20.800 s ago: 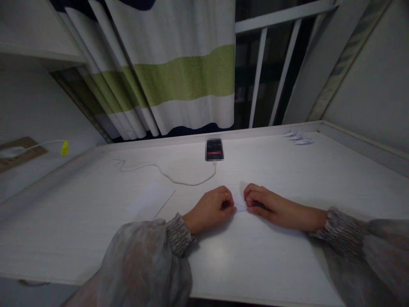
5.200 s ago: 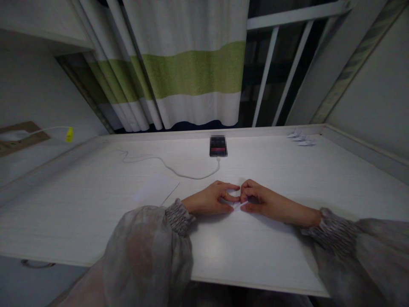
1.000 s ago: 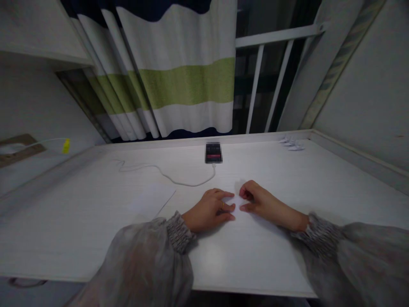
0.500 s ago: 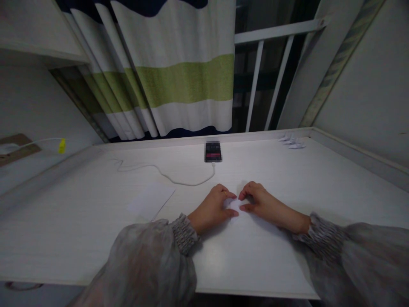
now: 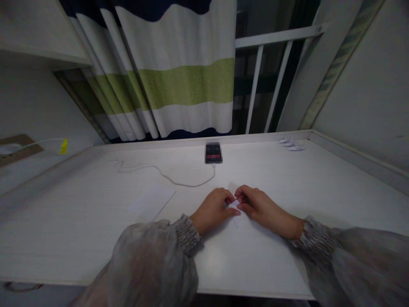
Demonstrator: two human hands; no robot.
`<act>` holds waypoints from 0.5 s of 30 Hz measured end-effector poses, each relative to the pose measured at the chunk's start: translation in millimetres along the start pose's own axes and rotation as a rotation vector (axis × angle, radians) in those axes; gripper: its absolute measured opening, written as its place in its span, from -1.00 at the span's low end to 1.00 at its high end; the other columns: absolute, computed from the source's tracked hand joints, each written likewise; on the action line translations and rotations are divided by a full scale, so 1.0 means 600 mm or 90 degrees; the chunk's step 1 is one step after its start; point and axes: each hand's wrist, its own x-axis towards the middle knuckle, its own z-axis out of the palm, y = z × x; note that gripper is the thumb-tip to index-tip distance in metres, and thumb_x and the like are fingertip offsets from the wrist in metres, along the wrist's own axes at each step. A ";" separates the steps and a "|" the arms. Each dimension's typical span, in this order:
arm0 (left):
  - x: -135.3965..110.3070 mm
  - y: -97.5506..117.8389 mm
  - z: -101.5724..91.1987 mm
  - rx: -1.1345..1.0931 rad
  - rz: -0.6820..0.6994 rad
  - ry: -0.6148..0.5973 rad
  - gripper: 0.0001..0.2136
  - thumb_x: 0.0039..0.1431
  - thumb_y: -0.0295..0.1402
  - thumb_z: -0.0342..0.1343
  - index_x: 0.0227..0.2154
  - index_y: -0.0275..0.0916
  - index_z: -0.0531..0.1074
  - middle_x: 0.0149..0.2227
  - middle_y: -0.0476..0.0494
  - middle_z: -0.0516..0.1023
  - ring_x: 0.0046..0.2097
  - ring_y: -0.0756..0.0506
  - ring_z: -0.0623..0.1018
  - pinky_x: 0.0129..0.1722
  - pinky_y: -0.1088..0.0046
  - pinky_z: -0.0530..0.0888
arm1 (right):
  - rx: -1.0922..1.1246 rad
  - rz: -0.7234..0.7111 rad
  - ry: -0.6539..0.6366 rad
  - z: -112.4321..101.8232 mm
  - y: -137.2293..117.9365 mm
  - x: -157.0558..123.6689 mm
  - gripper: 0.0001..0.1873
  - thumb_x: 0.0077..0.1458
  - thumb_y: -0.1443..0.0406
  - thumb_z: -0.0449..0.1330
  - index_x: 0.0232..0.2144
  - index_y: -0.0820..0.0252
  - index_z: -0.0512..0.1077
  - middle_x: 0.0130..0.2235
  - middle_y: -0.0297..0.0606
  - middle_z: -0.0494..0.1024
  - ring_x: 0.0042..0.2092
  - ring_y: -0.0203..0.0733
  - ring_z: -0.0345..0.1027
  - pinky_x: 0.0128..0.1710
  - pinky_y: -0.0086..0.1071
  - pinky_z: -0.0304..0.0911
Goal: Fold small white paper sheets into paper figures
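Note:
My left hand (image 5: pixel 213 208) and my right hand (image 5: pixel 255 205) rest together on the white desk (image 5: pixel 96 230), fingertips meeting over a small folded piece of white paper (image 5: pixel 235 212). Both hands pinch this paper between thumb and fingers. Most of the paper is hidden under the fingers; only a pointed lower part shows. Grey gathered sleeves cover both wrists.
A sheet of white paper (image 5: pixel 150 199) lies to the left of my hands. A phone (image 5: pixel 213 152) with a white cable (image 5: pixel 166 175) sits at the back of the desk. Small folded paper shapes (image 5: pixel 291 144) lie in the far right corner. A striped curtain (image 5: pixel 182 81) hangs behind.
Both hands have closed in on each other; the right hand moved left, and the fingertips now pinch the small folded paper together.

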 end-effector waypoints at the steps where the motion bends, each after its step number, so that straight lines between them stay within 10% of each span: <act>1: 0.000 0.001 -0.001 0.010 -0.003 0.001 -0.85 -0.05 -0.36 0.14 -0.39 -0.31 0.38 -0.39 -0.07 0.40 -0.32 -0.03 0.36 -0.31 0.44 0.30 | -0.021 -0.005 0.003 0.000 0.000 0.000 -0.83 -0.07 0.49 0.07 -0.36 0.23 0.28 -0.43 -0.29 0.42 -0.38 -0.25 0.25 -0.33 -0.35 0.12; 15: -0.004 0.000 -0.023 0.033 0.041 -0.064 -0.91 -0.06 -0.53 0.04 -0.43 -0.30 0.39 -0.41 -0.06 0.41 -0.40 0.02 0.35 -0.35 0.49 0.32 | -0.111 -0.151 -0.055 -0.013 0.011 -0.012 -0.87 0.07 0.41 -0.02 -0.41 0.24 0.33 -0.36 -0.16 0.38 -0.29 -0.17 0.23 -0.23 -0.24 0.19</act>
